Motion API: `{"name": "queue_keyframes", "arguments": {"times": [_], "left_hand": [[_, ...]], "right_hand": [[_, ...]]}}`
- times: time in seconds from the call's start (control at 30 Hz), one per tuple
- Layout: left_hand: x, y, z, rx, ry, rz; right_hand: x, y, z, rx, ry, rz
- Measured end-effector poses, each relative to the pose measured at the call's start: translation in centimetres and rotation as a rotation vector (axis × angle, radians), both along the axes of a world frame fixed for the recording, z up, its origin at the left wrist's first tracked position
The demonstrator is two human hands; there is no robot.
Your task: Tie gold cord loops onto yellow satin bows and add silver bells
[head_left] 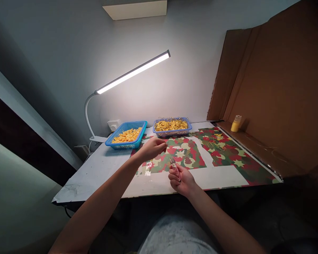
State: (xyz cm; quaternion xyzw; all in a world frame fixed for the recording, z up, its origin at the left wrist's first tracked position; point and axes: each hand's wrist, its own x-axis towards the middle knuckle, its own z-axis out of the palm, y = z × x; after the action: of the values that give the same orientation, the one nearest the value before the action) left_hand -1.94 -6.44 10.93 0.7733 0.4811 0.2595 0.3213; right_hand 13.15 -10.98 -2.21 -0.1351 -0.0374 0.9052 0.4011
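Observation:
My right hand (pixel 184 180) is closed around a small hand tool (pixel 174 165) near the table's front edge. The tool has a short metal head pointing up and away and slim pinkish handles; it looks like small pliers, though its exact kind is hard to make out. My left hand (pixel 154 148) reaches over the camouflage-patterned sheet (pixel 193 151), fingers curled together; whatever they pinch, if anything, is hidden. Beyond it stands a blue-purple basket (pixel 172 134) of yellow looped pieces (pixel 172 125). To the left, a blue basket (pixel 125 145) holds orange-yellow pieces (pixel 128 135).
A lit lamp (pixel 134 73) leans over the white-covered table (pixel 95 173) from the left. Thin yellow strands (pixel 217 144) lie on the sheet's right part. A small bottle with yellow contents (pixel 235 124) stands beside the tall cardboard (pixel 270 88) on the right.

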Motion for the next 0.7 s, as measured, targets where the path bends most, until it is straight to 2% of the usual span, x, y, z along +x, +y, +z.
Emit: {"name": "queue_keyframes", "arguments": {"times": [0.37, 0.53, 0.7], "left_hand": [[0.4, -0.6, 0.3, -0.041, -0.011, 0.000], [0.2, -0.4, 0.2, -0.056, -0.041, -0.007], [-0.4, -0.5, 1.1, -0.080, -0.105, 0.019]], "right_hand": [[-0.1, 0.1, -0.2, 0.038, -0.051, -0.028], [-0.4, 0.0, -0.2, 0.053, -0.129, -0.095], [2.5, 0.9, 0.7, 0.106, -0.233, -0.241]]}}
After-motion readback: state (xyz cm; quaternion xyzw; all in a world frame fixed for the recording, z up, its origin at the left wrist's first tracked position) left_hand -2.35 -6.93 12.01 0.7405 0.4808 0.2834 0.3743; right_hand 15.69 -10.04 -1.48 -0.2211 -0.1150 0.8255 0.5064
